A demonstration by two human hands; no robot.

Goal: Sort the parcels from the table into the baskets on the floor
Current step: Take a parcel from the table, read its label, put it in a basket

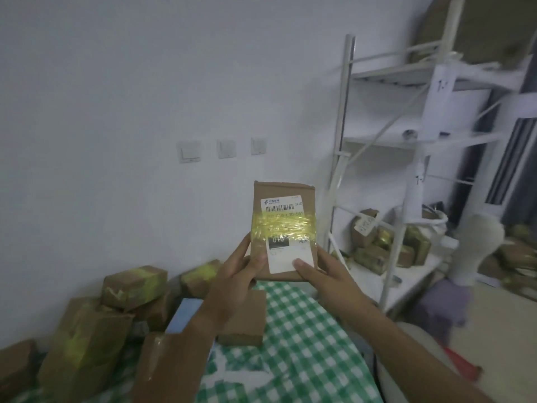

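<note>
I hold a flat brown cardboard parcel (283, 225) upright in front of me, above the table. A white shipping label with a barcode faces me and a band of yellow tape crosses its middle. My left hand (238, 271) grips its lower left edge, thumb on the front. My right hand (322, 271) grips the lower right corner, thumb pressed on the label. Several more brown parcels (133, 283) lie piled on the table with the green checked cloth (305, 330). No basket is in view.
A small brown box (244, 318) and a blue packet (183, 315) lie on the cloth under my left arm. At the right stands a white metal shelf rack (386, 146) with taped parcels (377, 245) on its bottom shelf. A white wall is behind.
</note>
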